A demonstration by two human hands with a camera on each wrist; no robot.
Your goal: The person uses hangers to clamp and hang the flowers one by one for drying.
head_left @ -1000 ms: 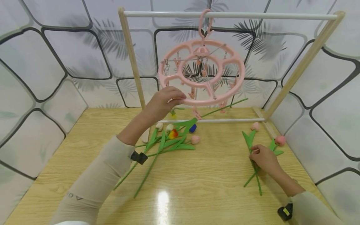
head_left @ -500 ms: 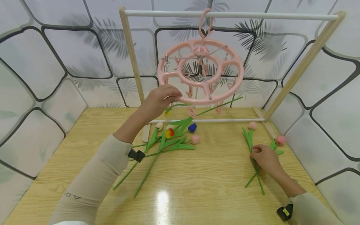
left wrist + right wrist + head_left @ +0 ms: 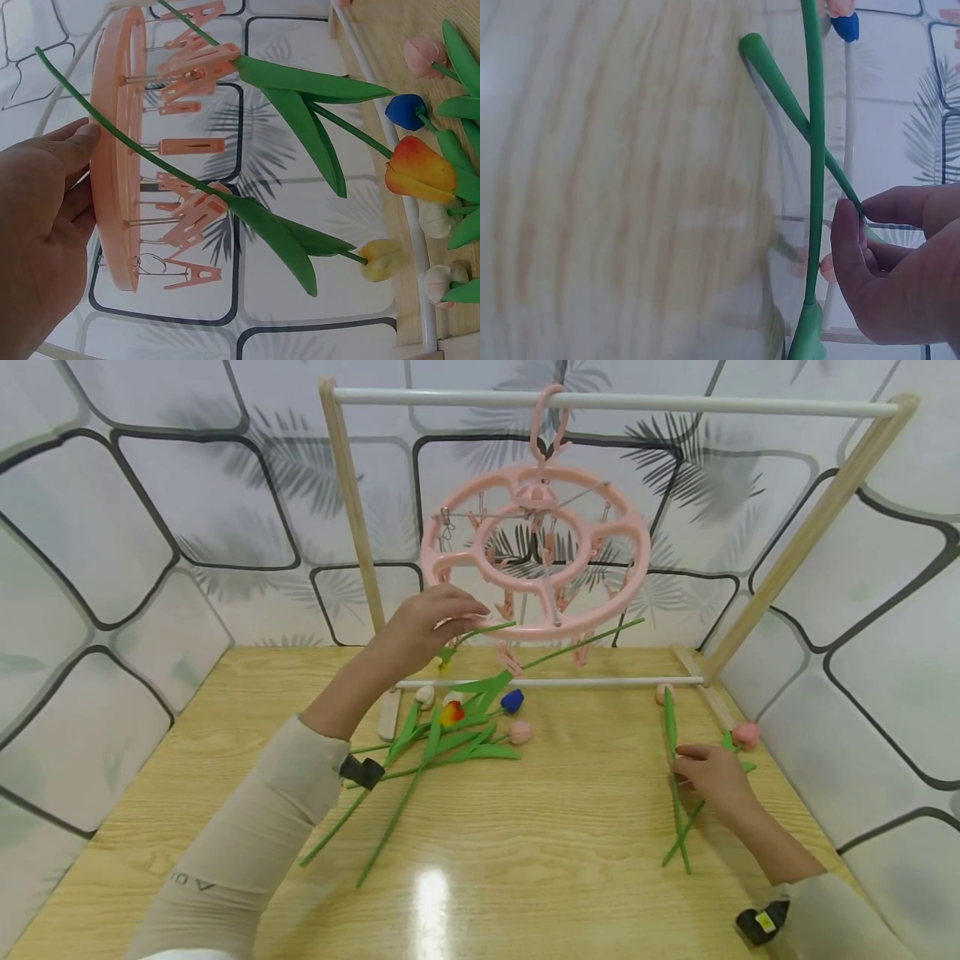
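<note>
A round pink clip hanger (image 3: 534, 631) hangs by its hook, and my left hand (image 3: 427, 622) grips its near rim. In the left wrist view, two tulips hang head down from its clips (image 3: 196, 217): a yellow tulip (image 3: 382, 260) and an orange-red tulip (image 3: 420, 169). At the right, my right hand (image 3: 716, 785) pinches the stem of a pale pink tulip (image 3: 670, 718) between thumb and fingers. Its stem crosses that of a deeper pink tulip (image 3: 746, 735), partly hidden behind the hand. The right wrist view shows the pinched stem (image 3: 780, 88) crossing behind the other stem (image 3: 815, 187).
A frame with a white top bar (image 3: 712, 402) and wooden legs (image 3: 810, 543) carries the hanger. Several loose tulips lie on the table (image 3: 540, 852) at left centre, among them a blue one (image 3: 512, 701) and a pale pink one (image 3: 521, 732). Patterned panels enclose the back and sides.
My left hand has shifted a little left with the rim, turning the hanger and its hanging tulips. My right hand has turned the pale pink tulip, its bloom moving left.
</note>
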